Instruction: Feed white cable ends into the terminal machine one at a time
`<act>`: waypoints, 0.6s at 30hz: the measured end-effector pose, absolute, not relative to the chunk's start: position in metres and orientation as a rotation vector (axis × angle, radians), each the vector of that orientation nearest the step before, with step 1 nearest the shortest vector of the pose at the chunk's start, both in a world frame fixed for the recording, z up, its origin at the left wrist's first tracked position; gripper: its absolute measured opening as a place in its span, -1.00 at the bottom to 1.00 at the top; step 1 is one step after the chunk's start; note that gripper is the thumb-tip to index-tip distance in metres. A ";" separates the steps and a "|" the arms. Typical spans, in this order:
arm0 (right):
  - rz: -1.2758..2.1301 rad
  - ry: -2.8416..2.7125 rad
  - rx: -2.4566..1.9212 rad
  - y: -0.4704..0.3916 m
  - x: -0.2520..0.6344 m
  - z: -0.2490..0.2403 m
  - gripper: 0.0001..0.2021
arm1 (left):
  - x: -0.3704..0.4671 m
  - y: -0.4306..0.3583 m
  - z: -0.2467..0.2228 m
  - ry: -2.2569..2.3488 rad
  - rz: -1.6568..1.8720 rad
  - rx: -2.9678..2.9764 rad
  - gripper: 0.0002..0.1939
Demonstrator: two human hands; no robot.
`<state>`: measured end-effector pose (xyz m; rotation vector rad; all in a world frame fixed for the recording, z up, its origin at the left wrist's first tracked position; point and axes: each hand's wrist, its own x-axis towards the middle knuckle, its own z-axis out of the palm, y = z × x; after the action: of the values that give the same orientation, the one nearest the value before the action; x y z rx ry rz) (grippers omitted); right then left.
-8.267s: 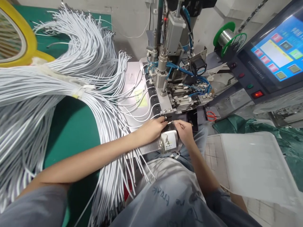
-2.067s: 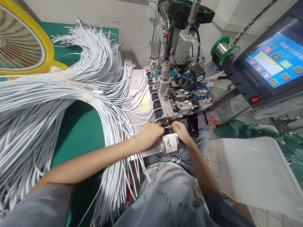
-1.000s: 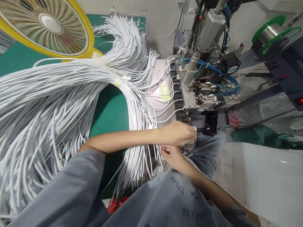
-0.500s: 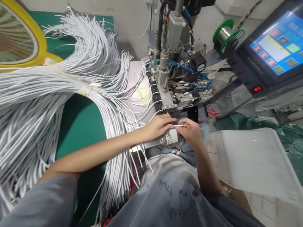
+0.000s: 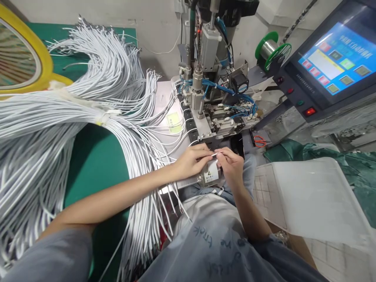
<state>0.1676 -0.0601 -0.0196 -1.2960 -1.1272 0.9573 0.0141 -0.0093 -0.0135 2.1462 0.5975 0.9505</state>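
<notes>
Between my fingertips is the end of a thin white cable (image 5: pixel 216 154). My left hand (image 5: pixel 194 161) pinches it from the left, palm down. My right hand (image 5: pixel 232 162) is closed on its tip from the right, and the fingers hide the very end. Just below my hands sits a clear container with a white label (image 5: pixel 210 173). In front of them stands a soldering machine (image 5: pixel 201 98), with several white cables lying in the dark holder (image 5: pixel 188 117) along its left side. A large bundle of white cables (image 5: pixel 117 121) spreads under and beside my left forearm.
A yellow fan (image 5: pixel 48 62) stands at the far left on the green mat (image 5: pixel 96 156). To the right are a solder wire spool (image 5: pixel 268 50), a lit control screen (image 5: pixel 337 58), red-handled scissors (image 5: pixel 259 141) and a white plastic bin (image 5: pixel 317 199).
My right hand has moved in closer to my left, and less of the cable shows between them. The whole view has shifted slightly.
</notes>
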 end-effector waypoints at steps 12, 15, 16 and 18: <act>0.892 -1.219 -1.286 -0.050 0.171 -0.018 -0.81 | 0.014 -0.008 -0.013 0.658 1.008 2.113 -0.81; 0.956 -1.162 -1.210 -0.049 0.169 -0.026 -0.83 | 0.016 -0.009 -0.010 0.649 0.972 1.995 -0.83; 1.002 -1.155 -1.184 -0.048 0.171 -0.028 -0.83 | 0.016 -0.008 -0.009 0.629 0.945 1.981 -0.83; 1.099 -1.179 -1.148 -0.045 0.177 -0.029 -0.82 | 0.015 -0.006 -0.008 0.578 0.902 2.004 -0.80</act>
<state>0.1772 -0.0452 -0.0286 -1.1479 -1.1788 1.0987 0.0145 -0.0063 -0.0082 2.0042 0.5781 0.9022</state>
